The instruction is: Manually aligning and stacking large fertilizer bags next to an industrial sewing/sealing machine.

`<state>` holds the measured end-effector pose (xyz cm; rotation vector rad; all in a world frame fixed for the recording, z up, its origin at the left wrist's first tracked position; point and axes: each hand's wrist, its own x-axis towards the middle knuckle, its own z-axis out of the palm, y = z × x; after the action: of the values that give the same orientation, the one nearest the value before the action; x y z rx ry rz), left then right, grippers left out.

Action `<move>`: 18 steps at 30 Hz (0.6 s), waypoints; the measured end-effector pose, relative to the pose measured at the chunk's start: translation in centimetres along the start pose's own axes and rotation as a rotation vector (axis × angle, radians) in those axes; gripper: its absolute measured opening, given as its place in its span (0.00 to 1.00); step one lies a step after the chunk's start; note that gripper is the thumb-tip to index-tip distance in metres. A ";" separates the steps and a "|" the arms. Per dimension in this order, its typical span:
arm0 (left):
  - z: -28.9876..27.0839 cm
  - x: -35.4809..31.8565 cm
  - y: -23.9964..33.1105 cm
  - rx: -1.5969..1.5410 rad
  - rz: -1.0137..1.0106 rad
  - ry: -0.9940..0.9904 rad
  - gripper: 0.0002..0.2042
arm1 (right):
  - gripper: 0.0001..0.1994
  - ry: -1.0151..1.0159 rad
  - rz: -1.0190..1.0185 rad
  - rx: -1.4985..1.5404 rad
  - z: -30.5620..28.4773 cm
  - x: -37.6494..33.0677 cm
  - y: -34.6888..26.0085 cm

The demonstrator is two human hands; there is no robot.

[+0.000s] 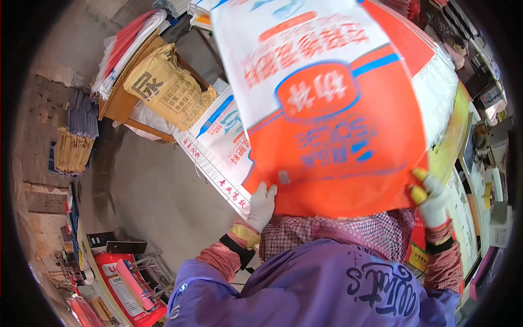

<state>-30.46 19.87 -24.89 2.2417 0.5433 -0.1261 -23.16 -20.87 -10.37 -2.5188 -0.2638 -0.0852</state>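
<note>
A large orange and white woven sack [348, 158] is held up in front of me, its lower part slightly blurred. My left hand [262, 207], in a white glove, is closed on its near left corner. At the near right corner is my right hand [433, 200], gloved in white with yellow fingertips; its fingers pinch the edge. Beneath and to the left lies another printed white sack [220, 136], partly covered. More sacks, one yellow-green [455, 136], show past the right side of the held one.
At the upper left a yellow-brown sack [171, 87] leans on a wooden stand [122, 109] topped with red and white stacked sacks [131, 43]. Bundled sacks [76, 133] stand by the left wall. A red sack [131, 289] lies lower left. A cluttered bench [490, 185] runs along the right.
</note>
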 end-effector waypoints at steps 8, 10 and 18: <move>3.4 -5.5 -15.0 -0.241 -0.373 -0.061 0.10 | 0.14 -0.287 -0.336 0.038 8.7 3.3 -5.4; 4.2 -6.1 -16.9 -0.660 -0.472 0.083 0.10 | 0.15 -0.362 -0.299 -0.055 12.1 6.3 -5.4; 4.5 -4.1 -17.8 0.180 -0.392 0.054 0.12 | 0.15 -0.438 -0.083 -0.588 23.2 13.7 -2.9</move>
<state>-41.34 25.47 -39.23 2.2897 1.0329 -0.3261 -10.39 -2.89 -26.06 -3.0895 -0.5904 0.4211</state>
